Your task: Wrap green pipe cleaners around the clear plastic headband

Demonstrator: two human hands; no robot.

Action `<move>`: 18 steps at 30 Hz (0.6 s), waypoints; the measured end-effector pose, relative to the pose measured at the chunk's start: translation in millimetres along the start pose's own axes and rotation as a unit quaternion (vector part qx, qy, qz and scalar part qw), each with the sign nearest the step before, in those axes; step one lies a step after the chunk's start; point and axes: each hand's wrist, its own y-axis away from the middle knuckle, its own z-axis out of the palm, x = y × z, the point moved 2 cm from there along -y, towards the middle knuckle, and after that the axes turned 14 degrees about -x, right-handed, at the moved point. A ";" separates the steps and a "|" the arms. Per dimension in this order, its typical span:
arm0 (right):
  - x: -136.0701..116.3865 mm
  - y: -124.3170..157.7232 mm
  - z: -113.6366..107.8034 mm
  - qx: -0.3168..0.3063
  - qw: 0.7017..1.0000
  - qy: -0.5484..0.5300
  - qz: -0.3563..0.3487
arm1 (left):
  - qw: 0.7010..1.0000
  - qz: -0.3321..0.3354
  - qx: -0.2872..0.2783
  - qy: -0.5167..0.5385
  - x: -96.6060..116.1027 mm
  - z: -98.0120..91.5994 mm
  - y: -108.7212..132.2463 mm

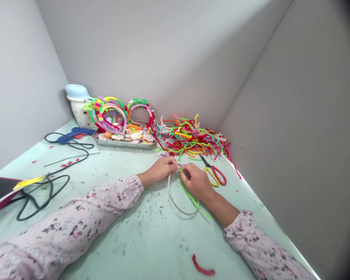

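Headband (172,197) pinched between left grip (161,168), right grip (197,181)

The left hand (162,168) and right hand (196,182) meet at mid-frame, fingertips almost touching. Both are pinched closed, knuckles up and fingers curled. The forearms, in pale pink flecked sleeves (76,225), reach in from the lower corners. The right wrist (221,210) is bare.

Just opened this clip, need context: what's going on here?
A person works at a green table. The left hand pinches the top of a thin plain hoop. The right hand holds a green pipe cleaner against it. Scissors lie beside the right hand, with a pile of pipe cleaners behind. Decorated hoops stand over a tray farther left.
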 end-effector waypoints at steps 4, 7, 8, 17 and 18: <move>0.5 -0.8 1.5 0.003 1.000 0.013 0.008 | 1.000 0.002 -0.003 -0.002 1.3 0.2 0.3; 0.2 -1.6 2.0 0.005 1.000 0.027 0.010 | 1.000 0.003 -0.003 -0.008 1.9 0.3 0.7; 0.1 -1.7 2.2 0.007 0.999 0.032 0.011 | 1.000 0.003 -0.004 -0.009 2.1 0.4 0.9; -0.6 -2.1 4.9 0.014 0.998 0.062 0.014 | 1.000 0.003 -0.013 -0.008 1.4 1.0 0.0; -1.0 -2.2 4.6 0.014 0.998 0.060 0.017 | 1.000 0.003 -0.013 -0.007 1.1 0.9 -0.3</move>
